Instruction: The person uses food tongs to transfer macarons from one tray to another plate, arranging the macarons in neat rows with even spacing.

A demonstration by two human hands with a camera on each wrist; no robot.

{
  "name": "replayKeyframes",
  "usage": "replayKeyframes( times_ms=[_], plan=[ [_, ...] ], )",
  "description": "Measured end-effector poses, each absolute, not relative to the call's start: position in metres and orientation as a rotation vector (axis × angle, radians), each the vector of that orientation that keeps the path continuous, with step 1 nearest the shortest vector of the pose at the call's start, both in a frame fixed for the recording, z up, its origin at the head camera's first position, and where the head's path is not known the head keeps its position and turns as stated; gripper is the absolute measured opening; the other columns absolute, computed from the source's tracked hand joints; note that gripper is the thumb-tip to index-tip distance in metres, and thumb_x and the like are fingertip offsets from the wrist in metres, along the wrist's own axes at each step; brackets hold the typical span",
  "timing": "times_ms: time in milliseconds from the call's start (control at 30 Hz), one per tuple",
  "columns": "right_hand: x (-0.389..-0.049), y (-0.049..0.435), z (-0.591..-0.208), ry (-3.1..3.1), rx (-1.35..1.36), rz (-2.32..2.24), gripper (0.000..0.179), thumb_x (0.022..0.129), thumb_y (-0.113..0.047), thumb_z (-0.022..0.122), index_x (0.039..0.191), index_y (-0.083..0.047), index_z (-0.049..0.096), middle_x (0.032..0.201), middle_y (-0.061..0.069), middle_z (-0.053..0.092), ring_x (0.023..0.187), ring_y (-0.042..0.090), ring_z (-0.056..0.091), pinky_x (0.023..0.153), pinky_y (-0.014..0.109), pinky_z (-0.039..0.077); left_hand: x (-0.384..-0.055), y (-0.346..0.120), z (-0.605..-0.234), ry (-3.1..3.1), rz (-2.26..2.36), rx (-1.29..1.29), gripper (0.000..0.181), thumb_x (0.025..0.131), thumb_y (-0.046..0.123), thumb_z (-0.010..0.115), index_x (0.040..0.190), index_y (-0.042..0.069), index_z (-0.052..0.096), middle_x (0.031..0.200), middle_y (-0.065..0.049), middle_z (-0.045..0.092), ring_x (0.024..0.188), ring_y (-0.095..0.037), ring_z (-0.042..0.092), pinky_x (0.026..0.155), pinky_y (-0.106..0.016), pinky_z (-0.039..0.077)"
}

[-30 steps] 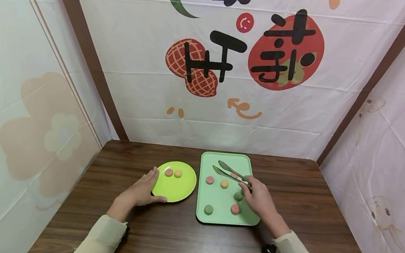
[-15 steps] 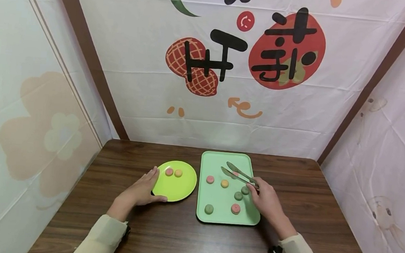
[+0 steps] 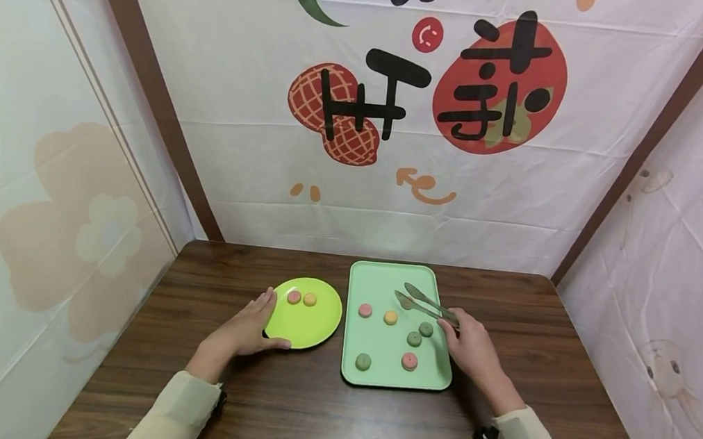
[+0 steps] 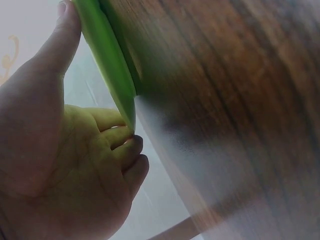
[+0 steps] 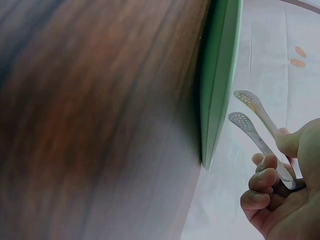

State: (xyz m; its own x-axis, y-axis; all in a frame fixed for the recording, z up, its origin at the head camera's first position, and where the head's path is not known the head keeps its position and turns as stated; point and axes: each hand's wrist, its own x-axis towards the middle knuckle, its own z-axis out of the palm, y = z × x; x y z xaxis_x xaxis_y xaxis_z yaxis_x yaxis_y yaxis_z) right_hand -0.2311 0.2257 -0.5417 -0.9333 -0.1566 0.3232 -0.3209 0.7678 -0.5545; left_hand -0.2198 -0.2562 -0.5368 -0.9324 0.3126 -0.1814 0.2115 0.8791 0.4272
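Observation:
My right hand (image 3: 472, 345) holds metal tongs (image 5: 260, 131) with perforated tips, their arms spread apart and no macaron pinched in the right wrist view. The tongs reach over the upper right of a mint green tray (image 3: 375, 375). On that tray lie a yellow macaron (image 3: 390, 317), two pink macarons (image 3: 365, 310) and three green macarons (image 3: 414, 339). My left hand (image 3: 246, 329) rests at the left rim of a lime green plate (image 3: 310, 331), fingers extended and thumb at the near edge. A pink macaron (image 3: 294, 297) and a yellow macaron (image 3: 309, 299) sit side by side on the plate.
Plate and tray stand close together on a dark wooden table (image 3: 285, 409). A white printed cloth (image 3: 258, 135) hangs behind the table's far edge, with more cloth at both sides.
My right hand has moved right with the tongs, their tips shifting toward the tray's upper right. A pink macaron seen by the tongs earlier no longer shows. My left hand stays at the plate.

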Motion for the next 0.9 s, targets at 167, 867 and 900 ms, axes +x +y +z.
replayKeyframes(
  times_ms=[167,867,900],
  plan=[
    [-0.2315,0.2295,-0.5424,-2.738,0.361,0.903,0.029,0.106,-0.021,0.071,0.124,0.002,0.07,0.11,0.02,0.077,0.101,0.039,0.075,0.083,0.058,0.062,-0.2204,-0.2562,-0.536,2.804,0.594,0.399,0.127,0.091,0.064,0.078,0.166,-0.013,0.012,0.175,-0.033,0.008,0.163,-0.047,0.014,0.132,-0.061,0.019],
    [-0.2321,0.231,-0.5404,-2.809,0.323,0.909,0.033,0.108,-0.024,0.068,0.127,0.002,0.069,0.113,0.02,0.077,0.103,0.039,0.075,0.084,0.056,0.063,-0.2191,-0.2558,-0.5337,2.799,0.596,0.397,0.126,0.092,0.063,0.078,0.166,-0.014,0.012,0.175,-0.033,0.008,0.163,-0.047,0.014,0.132,-0.061,0.019],
    [-0.2319,0.2311,-0.5405,-2.809,0.322,0.908,0.032,0.108,-0.024,0.069,0.127,0.002,0.069,0.112,0.019,0.077,0.102,0.038,0.075,0.083,0.056,0.063,-0.2189,-0.2557,-0.5337,2.798,0.596,0.396,0.126,0.092,0.063,0.078,0.166,-0.014,0.012,0.175,-0.033,0.008,0.163,-0.047,0.013,0.132,-0.061,0.019]
  ],
)
